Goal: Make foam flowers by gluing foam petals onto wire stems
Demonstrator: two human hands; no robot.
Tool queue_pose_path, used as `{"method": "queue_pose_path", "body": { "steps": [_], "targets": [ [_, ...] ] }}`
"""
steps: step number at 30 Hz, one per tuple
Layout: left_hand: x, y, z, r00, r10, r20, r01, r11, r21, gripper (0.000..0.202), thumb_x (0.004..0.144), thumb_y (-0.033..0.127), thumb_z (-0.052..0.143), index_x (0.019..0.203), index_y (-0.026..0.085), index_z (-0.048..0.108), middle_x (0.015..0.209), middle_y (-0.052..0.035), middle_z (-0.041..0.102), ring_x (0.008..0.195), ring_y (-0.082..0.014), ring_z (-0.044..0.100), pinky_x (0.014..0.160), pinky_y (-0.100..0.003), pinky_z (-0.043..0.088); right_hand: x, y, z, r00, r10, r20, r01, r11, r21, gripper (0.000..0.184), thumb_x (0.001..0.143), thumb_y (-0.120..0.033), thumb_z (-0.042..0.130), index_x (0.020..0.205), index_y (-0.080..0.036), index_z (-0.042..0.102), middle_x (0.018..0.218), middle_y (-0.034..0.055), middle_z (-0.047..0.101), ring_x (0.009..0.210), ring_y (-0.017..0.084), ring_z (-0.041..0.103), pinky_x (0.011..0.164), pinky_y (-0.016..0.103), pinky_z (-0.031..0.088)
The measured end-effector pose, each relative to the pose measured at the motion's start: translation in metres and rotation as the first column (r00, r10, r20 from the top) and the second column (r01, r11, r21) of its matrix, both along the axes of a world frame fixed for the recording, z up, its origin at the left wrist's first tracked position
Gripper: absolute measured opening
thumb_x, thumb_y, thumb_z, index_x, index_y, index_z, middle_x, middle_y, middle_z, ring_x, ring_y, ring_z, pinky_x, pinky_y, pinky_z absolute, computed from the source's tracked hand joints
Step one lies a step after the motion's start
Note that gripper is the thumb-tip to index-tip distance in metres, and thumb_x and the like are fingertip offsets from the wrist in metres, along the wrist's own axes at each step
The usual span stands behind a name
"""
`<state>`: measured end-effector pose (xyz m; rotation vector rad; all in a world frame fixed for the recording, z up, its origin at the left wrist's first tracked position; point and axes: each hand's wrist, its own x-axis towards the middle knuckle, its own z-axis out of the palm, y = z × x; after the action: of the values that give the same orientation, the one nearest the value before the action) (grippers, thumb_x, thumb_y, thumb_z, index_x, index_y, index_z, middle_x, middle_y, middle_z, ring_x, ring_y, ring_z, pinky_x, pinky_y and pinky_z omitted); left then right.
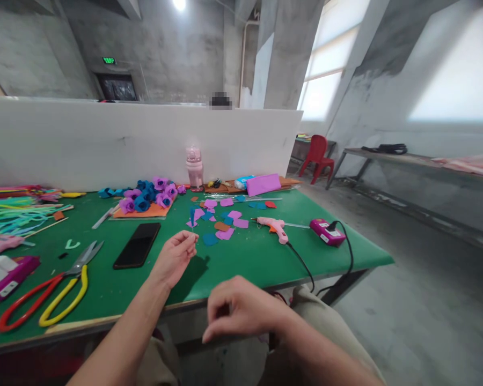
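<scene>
My left hand (pixel 177 256) is closed in a pinch above the green table, its fingertips gripping a thin stick. At the stick's top stands a small blue crepe-paper piece (pixel 192 216), upright. My right hand (pixel 243 308) hovers at the table's front edge, loosely curled, the thumb apart from the fingers and nothing visible in it. Beyond my left hand lie scattered cut paper petals (pixel 225 234) in purple, blue and brown. A pink glue gun (pixel 279 229) rests to their right. Finished purple and blue paper flowers (pixel 142 201) sit in a bunch at the back left.
A black phone (pixel 137 245) and red-and-yellow-handled scissors (pixel 70 279) lie left on the table (pixel 233 268). A purple power strip (pixel 327 232) with a cable is at the right. A pink bottle (pixel 194 169) stands before the white partition (pixel 145 142). Colourful strips (pixel 16 217) fill the far left.
</scene>
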<state>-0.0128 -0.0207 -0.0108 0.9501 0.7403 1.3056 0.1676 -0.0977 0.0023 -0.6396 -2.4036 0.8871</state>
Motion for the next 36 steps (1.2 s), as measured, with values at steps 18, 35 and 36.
{"method": "queue_pose_path", "body": {
  "steps": [18, 35, 36],
  "targets": [
    [0.000, 0.006, 0.007, 0.997, 0.012, -0.077, -0.009, 0.999, 0.039, 0.016, 0.076, 0.031, 0.059, 0.079, 0.019, 0.049, 0.051, 0.0075, 0.046, 0.035, -0.0009, 0.024, 0.035, -0.014, 0.019, -0.001, 0.105, -0.017, 0.852, -0.497, 0.167, 0.483, 0.868, 0.116, 0.011, 0.081, -0.020, 0.051, 0.085, -0.016, 0.060, 0.082, 0.0019, 0.063, 0.074, 0.012, 0.055, 0.069, 0.022, 0.040],
    [-0.006, 0.008, 0.018, 0.822, 0.218, -0.526, -0.174, 0.976, 0.133, 0.027, 0.055, 0.033, 0.074, 0.076, 0.016, 0.067, 0.059, 0.0027, 0.054, 0.047, -0.0077, 0.041, 0.044, -0.019, 0.028, -0.008, 0.101, 0.013, 0.932, -0.356, 0.060, 0.350, 0.932, 0.094, 0.020, 0.075, -0.014, 0.048, 0.093, -0.020, 0.047, 0.077, -0.0010, 0.056, 0.072, 0.013, 0.052, 0.065, 0.023, 0.038],
    [-0.003, 0.007, 0.019, 0.807, 0.172, -0.564, -0.119, 0.984, 0.130, 0.026, 0.054, 0.033, 0.074, 0.073, 0.016, 0.068, 0.061, 0.0016, 0.056, 0.051, -0.0093, 0.044, 0.047, -0.020, 0.031, -0.005, 0.094, 0.015, 0.936, -0.352, 0.030, 0.350, 0.935, 0.063, 0.022, 0.074, -0.015, 0.049, 0.095, -0.020, 0.047, 0.077, -0.0016, 0.055, 0.070, 0.012, 0.052, 0.065, 0.022, 0.039]
  ]
}}
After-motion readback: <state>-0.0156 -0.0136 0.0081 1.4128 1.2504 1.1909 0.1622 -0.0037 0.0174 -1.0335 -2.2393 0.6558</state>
